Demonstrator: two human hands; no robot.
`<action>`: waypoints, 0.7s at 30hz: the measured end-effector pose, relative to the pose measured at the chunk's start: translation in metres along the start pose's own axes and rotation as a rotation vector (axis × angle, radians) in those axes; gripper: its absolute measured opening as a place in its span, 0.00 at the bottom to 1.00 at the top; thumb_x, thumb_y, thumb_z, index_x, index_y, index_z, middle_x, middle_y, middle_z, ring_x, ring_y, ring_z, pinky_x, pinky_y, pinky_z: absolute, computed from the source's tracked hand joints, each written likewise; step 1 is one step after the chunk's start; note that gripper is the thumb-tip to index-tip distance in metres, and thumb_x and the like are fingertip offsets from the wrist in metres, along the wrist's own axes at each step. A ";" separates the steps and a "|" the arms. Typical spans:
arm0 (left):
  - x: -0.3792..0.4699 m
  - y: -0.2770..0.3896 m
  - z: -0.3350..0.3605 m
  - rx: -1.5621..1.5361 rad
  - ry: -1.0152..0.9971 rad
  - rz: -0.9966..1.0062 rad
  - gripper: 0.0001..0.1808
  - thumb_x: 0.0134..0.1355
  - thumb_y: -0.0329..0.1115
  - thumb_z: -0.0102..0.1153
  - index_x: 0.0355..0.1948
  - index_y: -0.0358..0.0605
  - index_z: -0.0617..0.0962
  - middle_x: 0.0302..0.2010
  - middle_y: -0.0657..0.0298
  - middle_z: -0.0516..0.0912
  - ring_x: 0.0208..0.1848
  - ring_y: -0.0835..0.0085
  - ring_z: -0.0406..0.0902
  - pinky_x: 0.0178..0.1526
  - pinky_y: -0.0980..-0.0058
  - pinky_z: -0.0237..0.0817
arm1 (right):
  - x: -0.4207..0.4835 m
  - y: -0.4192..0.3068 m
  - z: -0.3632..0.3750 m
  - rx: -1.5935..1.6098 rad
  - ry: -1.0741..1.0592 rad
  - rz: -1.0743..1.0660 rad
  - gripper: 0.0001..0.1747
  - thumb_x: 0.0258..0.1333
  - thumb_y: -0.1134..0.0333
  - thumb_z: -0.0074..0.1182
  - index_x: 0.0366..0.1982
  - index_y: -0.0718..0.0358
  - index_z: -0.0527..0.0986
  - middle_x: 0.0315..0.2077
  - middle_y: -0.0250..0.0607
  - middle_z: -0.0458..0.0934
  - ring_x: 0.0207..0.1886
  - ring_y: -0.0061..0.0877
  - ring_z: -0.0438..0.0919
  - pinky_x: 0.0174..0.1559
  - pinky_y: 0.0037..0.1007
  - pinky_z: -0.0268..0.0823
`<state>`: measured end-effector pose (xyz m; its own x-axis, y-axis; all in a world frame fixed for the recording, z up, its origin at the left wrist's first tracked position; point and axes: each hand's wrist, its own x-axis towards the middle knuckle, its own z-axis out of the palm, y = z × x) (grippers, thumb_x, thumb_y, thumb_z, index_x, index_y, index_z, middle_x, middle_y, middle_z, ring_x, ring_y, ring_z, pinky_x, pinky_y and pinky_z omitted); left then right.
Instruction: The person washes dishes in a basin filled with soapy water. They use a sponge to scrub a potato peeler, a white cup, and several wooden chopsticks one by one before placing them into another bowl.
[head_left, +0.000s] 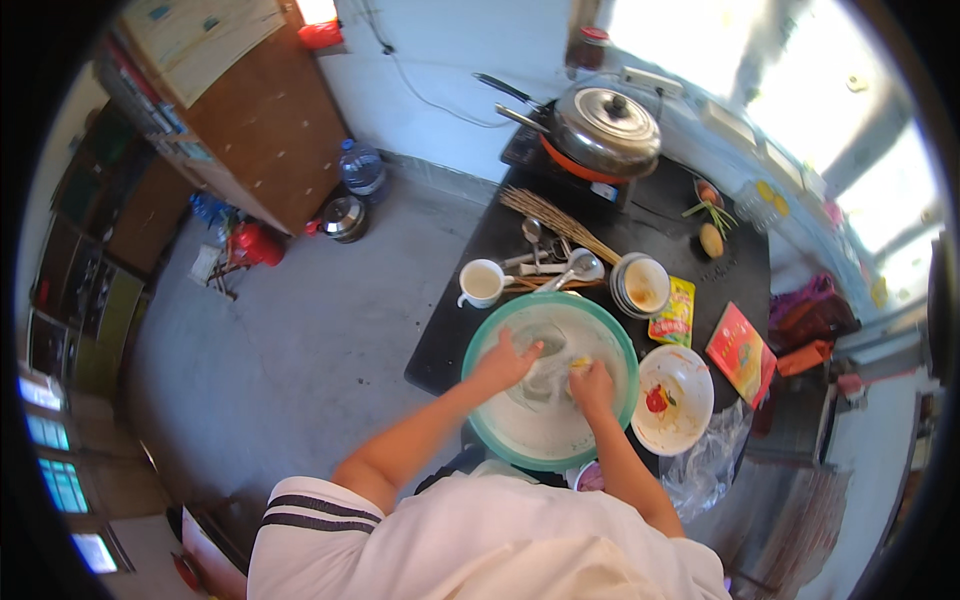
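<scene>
A green-rimmed plastic basin (480, 427) with cloudy, foamy water stands at the table's front edge, close to my body. My left hand (514, 361) is over the basin's left half, with thumb and fingers spread. Beside its fingertips a rounded, greyish shape (553, 343) shows in the water; whether the hand grips it I cannot tell. On the right side of the basin, my right hand (595, 388) is closed around a small yellow sponge or cloth (580, 364), mostly hidden by the fingers.
A food-stained white bowl (679, 427) stands right of the basin, near a plastic bag (705, 469). Behind are stacked bowls (645, 285), a white mug (481, 282), ladles (581, 264) and a straw whisk (559, 217). A lidded pan (607, 131) sits on a cooker.
</scene>
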<state>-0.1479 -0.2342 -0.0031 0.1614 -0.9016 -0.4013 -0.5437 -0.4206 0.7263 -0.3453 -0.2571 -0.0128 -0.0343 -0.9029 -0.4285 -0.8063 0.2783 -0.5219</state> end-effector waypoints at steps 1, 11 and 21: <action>-0.001 -0.001 0.007 -0.028 -0.008 -0.006 0.49 0.56 0.66 0.48 0.62 0.33 0.54 0.49 0.34 0.74 0.50 0.43 0.74 0.53 0.58 0.64 | -0.007 0.002 0.000 0.010 0.018 -0.088 0.19 0.40 0.64 0.61 0.37 0.63 0.72 0.35 0.51 0.76 0.40 0.46 0.75 0.44 0.39 0.67; -0.011 0.023 0.021 -0.645 -0.373 -0.271 0.60 0.49 0.75 0.48 0.68 0.45 0.42 0.68 0.50 0.53 0.65 0.49 0.59 0.47 0.42 0.68 | 0.066 0.015 0.068 0.527 -0.037 -0.230 0.20 0.54 0.59 0.54 0.44 0.64 0.68 0.37 0.43 0.75 0.41 0.33 0.75 0.43 0.34 0.67; 0.061 -0.043 0.073 -1.037 -0.344 -0.239 0.55 0.52 0.73 0.46 0.67 0.45 0.49 0.67 0.47 0.53 0.67 0.47 0.54 0.59 0.35 0.49 | -0.022 0.009 0.027 -0.198 -0.135 -0.971 0.20 0.42 0.70 0.57 0.41 0.66 0.69 0.39 0.49 0.71 0.44 0.44 0.71 0.47 0.40 0.64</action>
<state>-0.1746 -0.2638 -0.1001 -0.1542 -0.7780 -0.6091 0.4468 -0.6047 0.6593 -0.3352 -0.2256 -0.0280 0.7492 -0.6616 0.0319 -0.5334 -0.6312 -0.5632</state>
